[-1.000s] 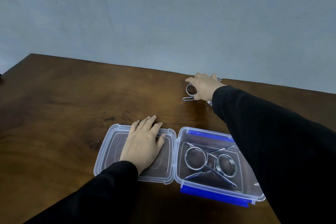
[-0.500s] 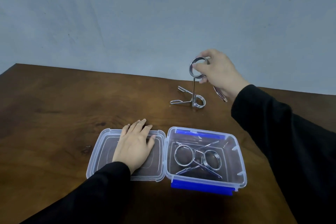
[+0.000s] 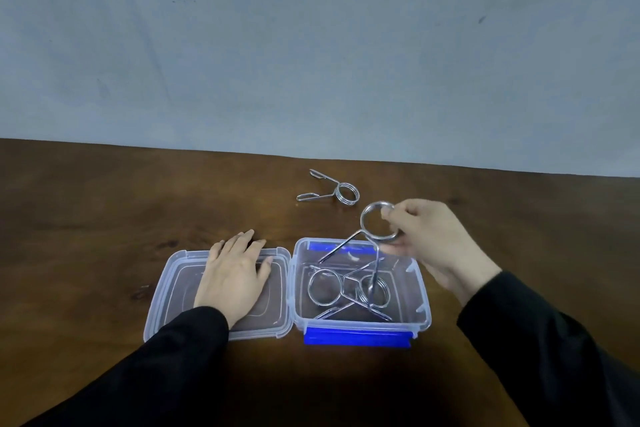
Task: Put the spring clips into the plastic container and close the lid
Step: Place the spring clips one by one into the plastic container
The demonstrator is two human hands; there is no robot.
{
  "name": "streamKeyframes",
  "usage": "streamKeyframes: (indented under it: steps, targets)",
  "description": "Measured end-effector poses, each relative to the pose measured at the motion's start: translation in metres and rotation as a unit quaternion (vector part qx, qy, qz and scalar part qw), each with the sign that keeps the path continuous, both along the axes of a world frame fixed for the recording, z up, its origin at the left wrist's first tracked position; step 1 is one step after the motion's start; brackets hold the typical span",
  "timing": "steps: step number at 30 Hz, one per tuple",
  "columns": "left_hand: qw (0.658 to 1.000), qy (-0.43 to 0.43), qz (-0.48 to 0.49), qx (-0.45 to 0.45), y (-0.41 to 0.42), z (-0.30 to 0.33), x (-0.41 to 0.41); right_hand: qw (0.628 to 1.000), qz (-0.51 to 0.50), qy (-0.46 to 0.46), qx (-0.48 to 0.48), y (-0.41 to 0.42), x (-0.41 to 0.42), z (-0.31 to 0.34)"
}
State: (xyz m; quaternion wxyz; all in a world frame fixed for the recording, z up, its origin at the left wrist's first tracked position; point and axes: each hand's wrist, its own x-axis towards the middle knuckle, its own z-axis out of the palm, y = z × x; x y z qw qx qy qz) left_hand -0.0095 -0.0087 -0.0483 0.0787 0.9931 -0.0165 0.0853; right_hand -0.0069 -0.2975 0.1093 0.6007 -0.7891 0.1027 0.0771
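Observation:
A clear plastic container [image 3: 424,302] with blue latches stands open on the wooden table, two metal spring clips [image 3: 343,291] lying crossed inside it. Its clear lid [image 3: 166,298] lies flat to the left, and my left hand [image 3: 235,277] rests palm-down on it. My right hand [image 3: 429,246] pinches the coil ring of another spring clip [image 3: 367,236], held over the container's back half with its legs pointing down into it. One more spring clip [image 3: 332,191] lies on the table behind the container.
The brown wooden table [image 3: 104,218] runs back to a plain grey wall. Both of my arms wear black sleeves [image 3: 554,350].
My right hand has carried the clip from above the far table down and towards me, over the container. The left hand stays on the lid.

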Motion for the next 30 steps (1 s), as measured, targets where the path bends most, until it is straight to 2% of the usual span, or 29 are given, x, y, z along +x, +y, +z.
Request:
streamKeyframes:
  steps: [2, 6, 11, 16, 19, 22, 24, 27, 28, 30]
  targets:
    - [1.000, 0.001, -0.001, -0.004, 0.000, 0.000, 0.000, 0.999, -0.014, 0.030, 0.040, 0.000, -0.009, -0.017]
    - [1.000, 0.003, -0.001, -0.004, 0.000, 0.000, 0.000, 0.996, -0.045, 0.066, 0.038, -0.002, -0.020, -0.051]
    - [1.000, 0.006, -0.002, -0.002, 0.000, 0.001, 0.000, 0.988, -0.090, 0.082, 0.096, 0.000, -0.026, -0.060]
    - [1.000, 0.005, -0.004, -0.003, 0.000, 0.001, -0.001, 0.991, -0.064, 0.106, 0.057, 0.002, -0.030, -0.067]
    - [1.000, 0.005, -0.003, 0.000, 0.000, 0.001, 0.000, 0.994, -0.013, 0.104, -0.028, 0.003, -0.030, -0.070]
    - [1.000, 0.006, -0.002, -0.002, 0.001, 0.001, 0.000, 0.972, 0.058, 0.075, -0.217, 0.002, -0.028, -0.071]
    - [1.000, 0.005, -0.003, -0.003, 0.001, 0.001, 0.000, 0.930, 0.095, 0.053, -0.352, 0.000, -0.025, -0.072]
    - [1.000, 0.004, -0.002, -0.003, 0.000, 0.002, 0.001, 0.841, 0.167, 0.046, -0.512, 0.001, -0.021, -0.070]
    - [1.000, 0.005, -0.001, -0.003, 0.000, 0.002, 0.001, 0.813, 0.188, 0.045, -0.550, 0.003, -0.020, -0.069]
    - [1.000, 0.006, -0.001, -0.001, 0.001, 0.001, 0.001, 0.789, 0.200, 0.039, -0.580, 0.006, -0.019, -0.069]
